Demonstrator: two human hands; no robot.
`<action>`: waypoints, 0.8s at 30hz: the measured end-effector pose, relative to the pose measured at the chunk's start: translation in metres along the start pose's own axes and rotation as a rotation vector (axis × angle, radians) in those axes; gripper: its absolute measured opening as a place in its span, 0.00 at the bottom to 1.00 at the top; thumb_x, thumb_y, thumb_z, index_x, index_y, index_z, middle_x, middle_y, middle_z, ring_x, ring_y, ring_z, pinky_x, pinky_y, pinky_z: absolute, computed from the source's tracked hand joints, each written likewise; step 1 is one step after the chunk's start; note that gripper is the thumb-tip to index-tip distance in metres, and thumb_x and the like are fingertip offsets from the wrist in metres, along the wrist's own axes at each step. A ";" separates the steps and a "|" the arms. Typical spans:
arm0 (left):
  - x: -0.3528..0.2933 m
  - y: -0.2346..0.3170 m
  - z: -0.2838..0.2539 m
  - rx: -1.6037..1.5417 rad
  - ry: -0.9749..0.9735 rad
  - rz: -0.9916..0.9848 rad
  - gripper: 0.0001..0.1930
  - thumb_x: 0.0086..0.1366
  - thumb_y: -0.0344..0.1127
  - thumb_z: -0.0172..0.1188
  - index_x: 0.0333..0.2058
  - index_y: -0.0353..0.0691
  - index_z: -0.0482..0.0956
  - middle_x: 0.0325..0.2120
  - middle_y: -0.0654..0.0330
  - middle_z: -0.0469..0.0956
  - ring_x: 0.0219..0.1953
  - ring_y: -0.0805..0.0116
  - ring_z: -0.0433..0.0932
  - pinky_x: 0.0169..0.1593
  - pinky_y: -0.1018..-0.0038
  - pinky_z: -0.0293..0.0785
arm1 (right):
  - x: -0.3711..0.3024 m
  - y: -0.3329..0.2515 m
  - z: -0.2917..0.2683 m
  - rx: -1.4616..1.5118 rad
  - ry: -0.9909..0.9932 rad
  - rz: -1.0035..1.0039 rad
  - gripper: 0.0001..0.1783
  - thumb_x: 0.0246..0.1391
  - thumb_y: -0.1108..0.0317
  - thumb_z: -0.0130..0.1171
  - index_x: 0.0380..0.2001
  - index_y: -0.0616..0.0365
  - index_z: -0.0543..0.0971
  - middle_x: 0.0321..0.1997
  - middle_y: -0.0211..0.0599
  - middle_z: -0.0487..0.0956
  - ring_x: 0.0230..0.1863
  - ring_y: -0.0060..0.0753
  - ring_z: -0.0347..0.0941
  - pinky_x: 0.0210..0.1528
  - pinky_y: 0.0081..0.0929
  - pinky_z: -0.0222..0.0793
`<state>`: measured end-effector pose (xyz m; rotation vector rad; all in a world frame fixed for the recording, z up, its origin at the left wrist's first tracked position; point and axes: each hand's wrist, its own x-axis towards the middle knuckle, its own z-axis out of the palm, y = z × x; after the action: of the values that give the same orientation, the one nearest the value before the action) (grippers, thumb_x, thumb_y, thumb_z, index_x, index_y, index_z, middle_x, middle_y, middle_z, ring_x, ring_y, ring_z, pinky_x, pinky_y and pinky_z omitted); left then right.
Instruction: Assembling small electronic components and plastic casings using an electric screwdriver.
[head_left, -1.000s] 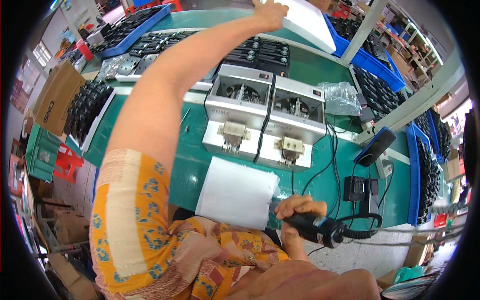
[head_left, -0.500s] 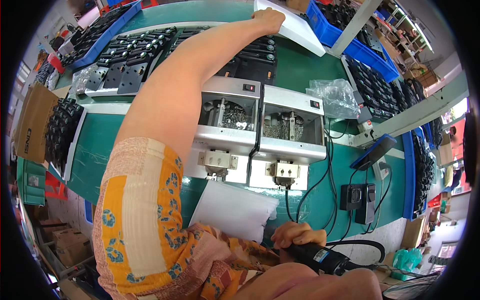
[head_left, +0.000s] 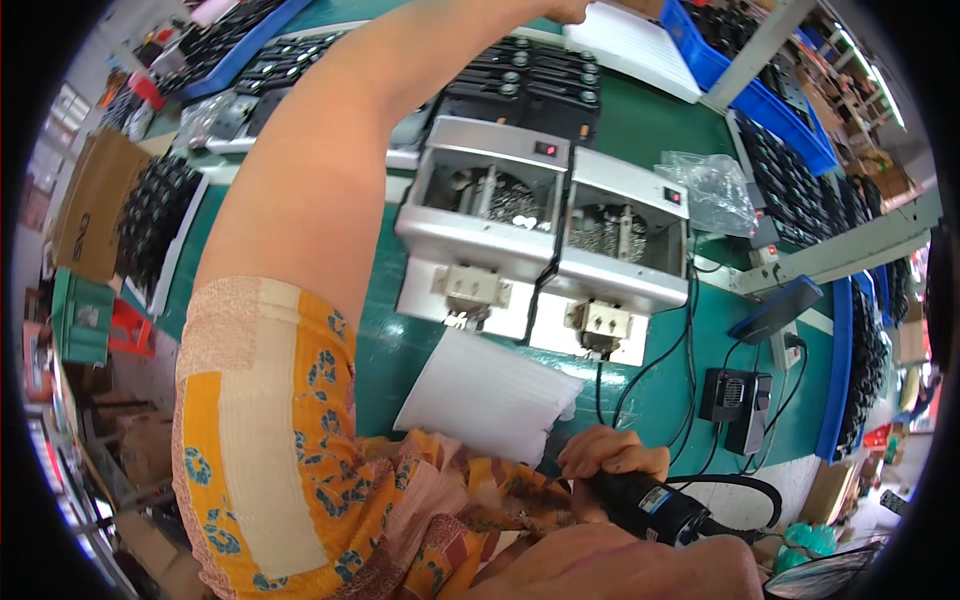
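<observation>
From the head view, the left hand point(head_left: 565, 10) reaches far across the green table point(head_left: 640, 130) to a white tray point(head_left: 630, 45); its fingers cannot be made out. The right hand point(head_left: 612, 458) has fingers clamped on a black power tool point(head_left: 645, 505) near the table's front edge, beside a white bag point(head_left: 490, 395).

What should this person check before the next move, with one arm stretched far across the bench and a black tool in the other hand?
1. Right hand has a firm grip on the black tool: ok, fingers wrap it.
2. Left hand has hold of the white tray: cannot tell, cut off at the picture's top edge.
3. Left arm passes clear of the two grey machines: ok.
4. Tool's black cord untangled: ok, one loose loop.
5. White sheet lies flat on the green table: ok.
</observation>
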<state>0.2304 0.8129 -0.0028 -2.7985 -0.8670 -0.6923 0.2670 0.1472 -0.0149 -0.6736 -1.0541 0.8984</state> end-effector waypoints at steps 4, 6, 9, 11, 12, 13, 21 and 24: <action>-0.072 -0.046 -0.103 0.169 -0.064 -0.107 0.20 0.53 0.37 0.60 0.45 0.36 0.84 0.45 0.39 0.82 0.51 0.41 0.80 0.55 0.52 0.76 | -0.006 -0.011 -0.005 0.063 -0.204 0.114 0.34 0.46 0.62 0.82 0.46 0.54 0.66 0.37 0.41 0.77 0.37 0.41 0.77 0.45 0.43 0.75; -0.114 -0.033 -0.112 0.194 -0.031 -0.198 0.20 0.53 0.37 0.61 0.44 0.35 0.85 0.44 0.40 0.83 0.50 0.40 0.80 0.54 0.52 0.76 | -0.002 -0.004 0.006 0.007 -0.024 0.022 0.33 0.45 0.52 0.81 0.42 0.55 0.69 0.28 0.39 0.76 0.25 0.37 0.77 0.31 0.38 0.78; -0.198 -0.042 -0.147 0.175 0.053 -0.291 0.20 0.52 0.37 0.63 0.43 0.35 0.85 0.43 0.39 0.83 0.49 0.39 0.80 0.54 0.53 0.77 | -0.004 -0.004 0.008 0.049 -0.064 0.024 0.34 0.45 0.53 0.82 0.44 0.55 0.70 0.31 0.38 0.76 0.28 0.37 0.77 0.33 0.38 0.79; -0.252 -0.041 -0.166 0.029 0.151 -0.347 0.19 0.50 0.40 0.66 0.40 0.35 0.85 0.39 0.40 0.84 0.45 0.41 0.82 0.51 0.54 0.78 | -0.004 -0.001 0.009 0.063 -0.084 -0.006 0.33 0.47 0.54 0.81 0.44 0.56 0.69 0.32 0.38 0.75 0.28 0.35 0.76 0.33 0.36 0.78; -0.270 -0.032 -0.171 0.042 0.146 -0.374 0.19 0.50 0.40 0.66 0.40 0.35 0.85 0.39 0.40 0.84 0.45 0.41 0.82 0.51 0.54 0.78 | -0.004 0.001 0.008 0.078 -0.104 0.010 0.33 0.47 0.54 0.81 0.44 0.56 0.69 0.32 0.38 0.75 0.28 0.35 0.76 0.33 0.36 0.78; -0.278 -0.009 -0.181 -0.006 0.146 -0.442 0.19 0.50 0.40 0.67 0.38 0.34 0.85 0.37 0.40 0.84 0.42 0.42 0.83 0.49 0.55 0.79 | -0.006 0.000 0.008 0.036 -0.062 -0.019 0.33 0.48 0.53 0.80 0.44 0.56 0.68 0.32 0.37 0.75 0.28 0.34 0.76 0.33 0.35 0.78; -0.457 0.057 -0.246 -0.324 0.485 -0.961 0.08 0.56 0.36 0.67 0.28 0.37 0.87 0.21 0.59 0.84 0.23 0.72 0.83 0.29 0.74 0.77 | -0.003 0.007 0.010 0.012 -0.126 -0.127 0.28 0.56 0.55 0.72 0.46 0.58 0.66 0.32 0.40 0.72 0.28 0.33 0.72 0.32 0.32 0.74; -0.504 0.098 -0.229 -0.543 0.480 -0.984 0.07 0.58 0.35 0.68 0.30 0.37 0.86 0.23 0.62 0.84 0.23 0.78 0.80 0.26 0.78 0.74 | -0.007 0.012 0.009 -0.032 -0.089 -0.149 0.28 0.56 0.54 0.71 0.46 0.57 0.65 0.32 0.38 0.71 0.27 0.31 0.71 0.31 0.31 0.73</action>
<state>-0.1710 0.4200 -0.0329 -2.1820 -2.1782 -1.8462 0.2536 0.1468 -0.0246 -0.5778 -1.1839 0.7897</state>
